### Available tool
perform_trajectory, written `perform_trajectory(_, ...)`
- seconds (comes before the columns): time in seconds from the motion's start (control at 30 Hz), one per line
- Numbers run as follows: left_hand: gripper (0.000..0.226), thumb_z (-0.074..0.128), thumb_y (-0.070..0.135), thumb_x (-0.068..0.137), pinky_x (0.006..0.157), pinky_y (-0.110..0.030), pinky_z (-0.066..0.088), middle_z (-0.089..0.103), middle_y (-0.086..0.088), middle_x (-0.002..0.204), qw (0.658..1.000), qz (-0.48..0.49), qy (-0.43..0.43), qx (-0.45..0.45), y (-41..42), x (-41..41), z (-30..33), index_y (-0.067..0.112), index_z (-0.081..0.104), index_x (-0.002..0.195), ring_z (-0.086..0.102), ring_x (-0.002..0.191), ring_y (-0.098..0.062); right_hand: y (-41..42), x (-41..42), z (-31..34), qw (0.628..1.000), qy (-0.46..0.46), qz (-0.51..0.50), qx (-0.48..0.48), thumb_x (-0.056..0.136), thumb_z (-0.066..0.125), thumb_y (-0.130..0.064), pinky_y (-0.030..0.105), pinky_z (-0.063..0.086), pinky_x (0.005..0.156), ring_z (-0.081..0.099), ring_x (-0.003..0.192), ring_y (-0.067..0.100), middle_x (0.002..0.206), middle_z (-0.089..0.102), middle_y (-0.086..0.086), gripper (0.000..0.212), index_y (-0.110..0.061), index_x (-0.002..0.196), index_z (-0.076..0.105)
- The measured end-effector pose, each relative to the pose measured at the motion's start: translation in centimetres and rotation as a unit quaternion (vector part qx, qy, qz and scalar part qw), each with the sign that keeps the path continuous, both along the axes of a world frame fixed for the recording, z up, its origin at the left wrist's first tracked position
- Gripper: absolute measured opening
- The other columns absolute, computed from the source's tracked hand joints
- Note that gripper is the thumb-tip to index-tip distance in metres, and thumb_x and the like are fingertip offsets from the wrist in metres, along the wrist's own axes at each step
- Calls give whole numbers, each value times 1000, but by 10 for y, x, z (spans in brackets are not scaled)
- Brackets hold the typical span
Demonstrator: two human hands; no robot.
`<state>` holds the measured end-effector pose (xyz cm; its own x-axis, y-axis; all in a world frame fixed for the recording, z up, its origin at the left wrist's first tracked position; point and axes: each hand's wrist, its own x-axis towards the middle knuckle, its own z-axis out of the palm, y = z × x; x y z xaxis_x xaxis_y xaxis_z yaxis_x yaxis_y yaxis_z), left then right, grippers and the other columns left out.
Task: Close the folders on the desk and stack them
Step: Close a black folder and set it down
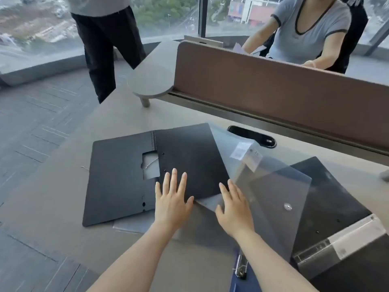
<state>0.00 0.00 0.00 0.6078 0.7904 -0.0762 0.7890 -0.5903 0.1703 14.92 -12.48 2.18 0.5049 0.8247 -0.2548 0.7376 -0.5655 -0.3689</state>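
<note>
A black folder (126, 171) lies spread open, face down, on the grey desk (63, 207). My left hand (171, 201) rests flat on its right half, fingers spread. Beside it, my right hand (233, 209) lies flat on a clear plastic folder (271, 186) whose snap button shows. That clear folder overlaps another black folder (330, 194) at the right. A black box file with a label pocket (345, 251) sits at the near right. Between my forearms a blue ring binder (242, 275) shows its metal clip.
A brown partition (273, 91) runs along the desk's far edge, with a black cable slot (252, 137) in front of it. One person sits behind it at the right; another stands at the left by the window. A small round side table (151, 81) stands beyond.
</note>
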Motion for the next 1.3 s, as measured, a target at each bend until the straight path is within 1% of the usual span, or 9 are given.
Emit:
perform_trajectory(0.13, 75, 35, 61, 93, 119, -60, 6, 1, -10, 167, 996, 44, 38, -69, 8, -7, -15, 31, 12, 157, -2, 152, -33, 5, 1, -5, 1000, 17, -20, -4, 95, 44, -27, 32, 11, 121, 9, 151, 24, 166, 10, 7, 64, -20, 156, 23)
perform_trajectory(0.33, 86, 4, 71, 78, 119, -60, 3, -5, -7, 167, 992, 48, 63, -101, 11, -11, -25, 36, 7, 156, -8, 152, -32, 15, 2, -14, 995, 63, -79, 1, 96, 44, -24, 34, 23, 120, 18, 147, 22, 163, 21, 3, 60, -16, 154, 29)
perform_trajectory(0.53, 78, 12, 72, 85, 120, -57, 2, -7, -4, 167, 992, 49, 61, -101, 12, -12, -28, 39, 5, 156, -9, 152, -30, 41, 10, -11, 987, 39, -150, 39, 94, 47, -19, 37, 38, 105, 41, 128, 27, 149, 45, 4, 53, -11, 146, 42)
perform_trajectory(0.63, 73, 26, 68, 92, 120, -56, 0, -9, -4, 167, 991, 48, 60, -110, 12, -13, -27, 40, 4, 155, -11, 152, -29, 53, 17, -10, 980, 42, -192, 39, 94, 51, -20, 38, 38, 104, 44, 126, 29, 143, 49, 8, 50, -10, 143, 46)
perform_trajectory(0.77, 73, 27, 69, 92, 121, -55, 0, -9, -2, 167, 991, 46, 50, -118, 12, -14, -25, 41, 4, 155, -11, 152, -27, 65, 25, -4, 959, 79, -264, 67, 94, 54, -29, 36, 43, 91, 56, 111, 28, 129, 52, 9, 42, -11, 132, 55)
perform_trajectory(0.93, 75, 18, 72, 85, 120, -53, 5, 1, 0, 167, 992, 47, 24, -115, 13, -24, -25, 42, 12, 154, -1, 153, -26, 76, 30, 1, 938, 131, -310, 85, 92, 54, -31, 33, 38, 69, 56, 84, 24, 102, 64, 5, 22, -11, 94, 62)
perform_trajectory(1.07, 78, 12, 70, 83, 121, -50, 10, 14, -2, 166, 992, 53, -10, -113, 12, -32, -19, 38, 25, 153, 10, 152, -25, 74, 26, 13, 929, 185, -302, 107, 96, 48, -22, 32, 37, 57, 53, 73, 25, 74, 56, 0, 18, -7, 89, 53)
perform_trajectory(1.2, 78, 19, 66, 85, 119, -48, 17, 25, -6, 163, 989, 77, -62, -109, 14, -40, -13, 28, 38, 150, 18, 150, -26, 68, 20, 23, 917, 244, -286, 130, 97, 46, -15, 29, 39, 64, 56, 86, 17, 92, 61, -8, 15, -14, 106, 57)
perform_trajectory(1.3, 79, 22, 65, 85, 119, -44, 21, 25, -8, 162, 982, 102, -103, -122, 17, -47, -7, 23, 37, 151, 19, 150, -28, 64, 14, 28, 902, 271, -297, 159, 96, 46, -12, 29, 43, 69, 59, 90, 18, 100, 66, -4, 18, -16, 107, 60)
